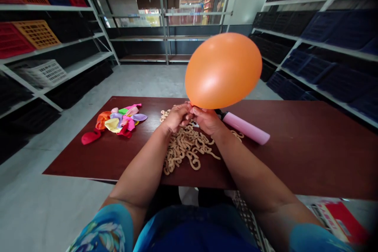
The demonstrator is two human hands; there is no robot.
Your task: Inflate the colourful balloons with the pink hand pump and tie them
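An inflated orange balloon [224, 71] tilts up and to the right above the table. At its neck, my left hand [177, 117] and my right hand [206, 120] meet, their fingers closed in a pinch. The neck itself is mostly hidden by the fingertips. Beneath both hands lies a heap of tan, curled, cord-like pieces [189, 145]. Just right of my right hand rests a pink balloon pump [246, 127] with a black end, partly covered by the hand and balloon.
Several limp balloons [121, 120] in mixed colours are piled on the left of the dark red table [310, 138]. Shelves with crates [37, 33] stand at left, and more shelves with dark crates [327, 63] at right. A red printed item [344, 220] lies below the table's right front edge.
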